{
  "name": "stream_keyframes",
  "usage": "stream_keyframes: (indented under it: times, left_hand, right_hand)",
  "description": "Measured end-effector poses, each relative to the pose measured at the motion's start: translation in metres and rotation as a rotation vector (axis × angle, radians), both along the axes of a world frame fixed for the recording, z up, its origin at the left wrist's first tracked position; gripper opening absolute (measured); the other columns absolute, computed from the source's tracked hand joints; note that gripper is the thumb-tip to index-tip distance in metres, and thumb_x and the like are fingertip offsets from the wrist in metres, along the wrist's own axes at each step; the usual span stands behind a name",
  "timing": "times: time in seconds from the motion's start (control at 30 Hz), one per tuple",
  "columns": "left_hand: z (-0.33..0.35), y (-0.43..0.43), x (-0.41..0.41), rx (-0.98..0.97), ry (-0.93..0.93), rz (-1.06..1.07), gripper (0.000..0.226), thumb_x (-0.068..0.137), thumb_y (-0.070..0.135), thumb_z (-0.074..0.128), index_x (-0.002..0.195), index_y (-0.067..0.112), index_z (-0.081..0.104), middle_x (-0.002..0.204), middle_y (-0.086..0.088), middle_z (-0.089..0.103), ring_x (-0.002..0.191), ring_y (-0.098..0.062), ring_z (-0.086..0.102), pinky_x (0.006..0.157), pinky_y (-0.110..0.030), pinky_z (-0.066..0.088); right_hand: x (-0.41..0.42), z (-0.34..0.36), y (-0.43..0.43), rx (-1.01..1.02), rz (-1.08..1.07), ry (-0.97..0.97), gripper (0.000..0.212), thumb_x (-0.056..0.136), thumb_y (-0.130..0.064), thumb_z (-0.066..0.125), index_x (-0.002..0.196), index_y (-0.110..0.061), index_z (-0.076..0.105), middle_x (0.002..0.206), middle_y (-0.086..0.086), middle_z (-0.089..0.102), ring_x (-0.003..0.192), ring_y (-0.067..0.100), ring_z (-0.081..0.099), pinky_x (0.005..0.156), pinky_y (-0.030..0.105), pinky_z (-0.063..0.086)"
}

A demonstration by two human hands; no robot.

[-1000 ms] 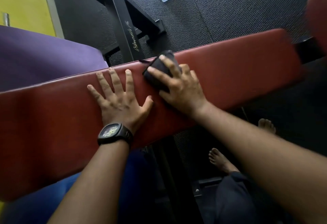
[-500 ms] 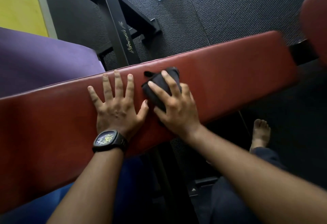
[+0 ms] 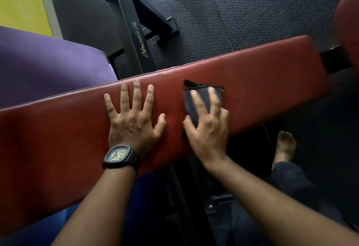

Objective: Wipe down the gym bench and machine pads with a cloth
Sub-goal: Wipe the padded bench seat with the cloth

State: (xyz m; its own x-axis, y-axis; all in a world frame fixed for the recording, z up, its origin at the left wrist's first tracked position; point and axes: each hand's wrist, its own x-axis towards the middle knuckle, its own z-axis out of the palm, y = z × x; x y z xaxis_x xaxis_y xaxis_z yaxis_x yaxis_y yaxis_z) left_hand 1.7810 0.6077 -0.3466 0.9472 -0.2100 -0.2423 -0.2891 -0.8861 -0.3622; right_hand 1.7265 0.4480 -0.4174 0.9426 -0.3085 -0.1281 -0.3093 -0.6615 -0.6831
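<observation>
Right of the right hand [image 3: 208, 131] the worktop [image 3: 272, 82] lies bare up to its end, with another red pad [image 3: 348, 28] beyond. Leftward, the flat left hand [image 3: 134, 123] lies near, blocking the way.

The left hand [image 3: 134, 121] lay flat on the red bench [image 3: 262, 82], fingers spread, a black watch [image 3: 121, 156] on its wrist. Just beside it the right hand [image 3: 207, 129], blurred, pressed a dark cloth [image 3: 189, 107] onto the bench with straight fingers. A bare foot [image 3: 285, 146] stood on the floor below, and a purple mat [image 3: 48, 67] lay beyond the bench.
</observation>
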Motion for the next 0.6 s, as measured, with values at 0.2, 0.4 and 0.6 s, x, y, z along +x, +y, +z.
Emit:
stream_keyframes:
  times: [0.2, 0.4, 0.6]
  left_hand:
    - [0.002, -0.001, 0.003, -0.007, 0.026, 0.008, 0.082, 0.086, 0.06, 0.036, 0.157, 0.02, 0.034, 0.165, -0.016, 0.025, 0.152, -0.041, 0.021, 0.117, -0.072, 0.009]
    - [0.002, -0.005, 0.007, -0.011, 0.044, 0.017, 0.087, 0.081, 0.061, 0.034, 0.156, 0.018, 0.035, 0.164, -0.019, 0.026, 0.151, -0.045, 0.02, 0.116, -0.074, 0.009]
    - [-0.001, -0.004, 0.009, -0.009, 0.052, 0.013, 0.093, 0.08, 0.072, 0.029, 0.16, 0.024, 0.027, 0.166, -0.017, 0.02, 0.153, -0.042, 0.012, 0.117, -0.071, 0.005]
  right_hand:
    - [0.113, -0.019, -0.031, -0.096, 0.408, -0.138, 0.066, 0.081, -0.05, 0.057, 0.146, -0.046, 0.047, 0.162, -0.003, 0.035, 0.115, 0.037, 0.054, 0.091, 0.047, 0.052]
    - [0.066, -0.045, -0.057, -0.122, -0.159, 0.069, 0.061, 0.088, -0.048, 0.05, 0.148, -0.037, 0.047, 0.161, 0.004, 0.035, 0.113, 0.039, 0.055, 0.095, 0.044, 0.047]
    - [0.003, -0.001, -0.001, -0.012, 0.109, -0.085, 0.063, 0.083, -0.047, 0.056, 0.144, -0.036, 0.054, 0.159, 0.006, 0.038, 0.105, 0.036, 0.054, 0.093, 0.043, 0.048]
